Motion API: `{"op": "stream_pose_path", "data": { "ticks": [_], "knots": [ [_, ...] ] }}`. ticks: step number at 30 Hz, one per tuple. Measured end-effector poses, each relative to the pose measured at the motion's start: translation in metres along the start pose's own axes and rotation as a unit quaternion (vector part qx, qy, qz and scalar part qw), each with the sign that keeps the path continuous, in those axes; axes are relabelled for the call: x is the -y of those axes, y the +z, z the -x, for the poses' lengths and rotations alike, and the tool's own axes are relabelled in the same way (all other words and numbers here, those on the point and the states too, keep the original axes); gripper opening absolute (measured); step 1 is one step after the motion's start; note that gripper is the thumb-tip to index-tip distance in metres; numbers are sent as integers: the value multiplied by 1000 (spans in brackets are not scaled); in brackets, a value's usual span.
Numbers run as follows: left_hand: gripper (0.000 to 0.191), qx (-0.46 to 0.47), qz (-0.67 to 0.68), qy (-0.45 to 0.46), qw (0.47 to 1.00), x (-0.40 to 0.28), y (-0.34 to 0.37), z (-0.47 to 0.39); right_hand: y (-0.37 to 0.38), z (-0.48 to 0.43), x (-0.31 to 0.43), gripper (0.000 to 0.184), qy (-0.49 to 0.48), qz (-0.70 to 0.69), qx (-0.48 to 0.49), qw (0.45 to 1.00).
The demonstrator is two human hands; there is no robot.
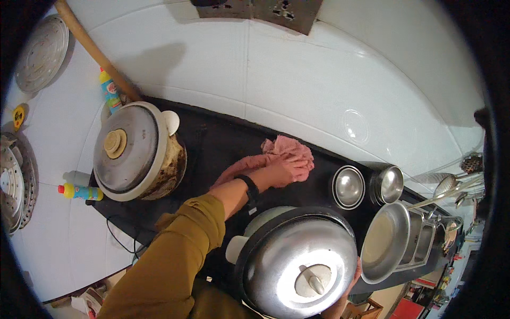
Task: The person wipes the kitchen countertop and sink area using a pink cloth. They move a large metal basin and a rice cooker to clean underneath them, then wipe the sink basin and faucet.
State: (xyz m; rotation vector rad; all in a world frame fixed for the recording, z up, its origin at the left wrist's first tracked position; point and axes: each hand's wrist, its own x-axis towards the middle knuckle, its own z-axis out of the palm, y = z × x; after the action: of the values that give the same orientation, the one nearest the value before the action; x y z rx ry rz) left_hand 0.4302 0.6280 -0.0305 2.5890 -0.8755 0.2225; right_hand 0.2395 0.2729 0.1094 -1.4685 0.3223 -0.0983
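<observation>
My left hand, with a dark band at the wrist, presses a crumpled pink cloth onto the black countertop. Part of the cloth trails back along the forearm. Close in front of me is a large dark-rimmed pot with a shiny domed metal lid and a pale side handle. Fingers of my right hand grip this pot's right side; the rest of that hand is mostly hidden behind it. A big stained cooker with a knobbed lid stands to the left.
Steel bowls and a second bowl stack stand right of the cloth. Beyond them are a wide metal basin, a steel sink and hanging ladles. Yellow-blue bottles and a wooden pole are at left; a tiled wall rises behind.
</observation>
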Motion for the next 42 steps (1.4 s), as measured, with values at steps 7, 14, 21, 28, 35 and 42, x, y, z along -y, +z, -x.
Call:
{"op": "stream_pose_path", "data": {
  "ticks": [7, 14, 21, 28, 35, 42],
  "knots": [
    [33, -65, 0, -161, 985, 71, -70, 107, -6, -2, -6, 31, 55, -19, -7, 998],
    [54, -44, -138, -294, 945, 49, -86, 184, -8, -5, -7, 29, 85, -83, 27, 992],
    [52, 142, -2, -210, 967, -52, -84, 188, 4, -4, 3, 29, 35, -68, 59, 995],
    [58, 64, -18, -54, 996, -41, -48, 72, 3, -3, 5, 27, 27, -23, 55, 998],
    [55, 15, -25, -19, 999, 0, -8, -17, -5, -6, -3, 24, -1, -5, 47, 999],
    [46, 87, -31, 11, 996, -3, -14, 44, 2, -4, 5, 27, -10, -3, 72, 997]
  ]
}}
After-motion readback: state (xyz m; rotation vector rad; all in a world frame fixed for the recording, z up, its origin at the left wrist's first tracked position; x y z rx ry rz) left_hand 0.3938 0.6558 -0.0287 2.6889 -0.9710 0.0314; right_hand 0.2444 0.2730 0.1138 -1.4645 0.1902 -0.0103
